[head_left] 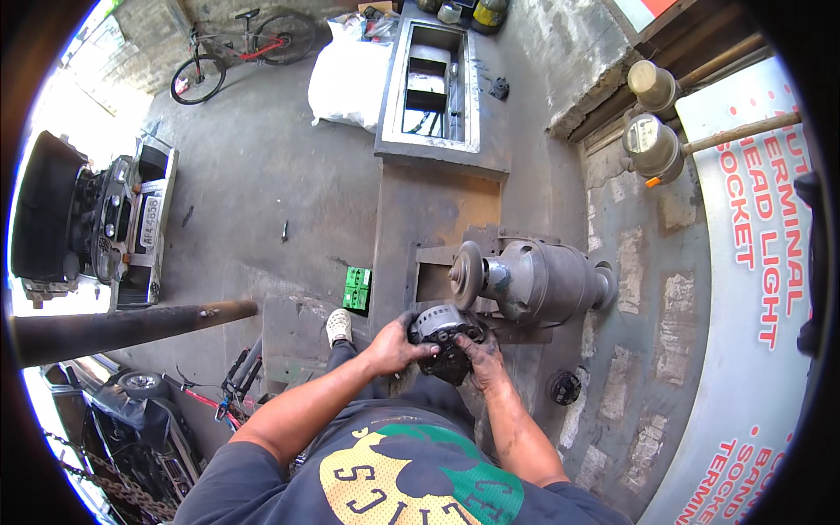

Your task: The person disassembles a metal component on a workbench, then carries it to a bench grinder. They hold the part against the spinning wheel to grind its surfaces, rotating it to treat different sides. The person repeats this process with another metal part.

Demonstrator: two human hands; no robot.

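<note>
Alternator-like part (448, 337) is sitting between left hand (398, 346) and right hand (485, 360), both gripping opposite sides, seemingly for balance; the grinder (547, 282) is standing by the table's (437, 199) near edge.

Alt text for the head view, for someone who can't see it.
A person's left hand and right hand hold a round black-and-silver machine part close to a grey motor with a wheel on its shaft. A bicycle and a vehicle stand at left; a sign with red lettering is at right.
</note>
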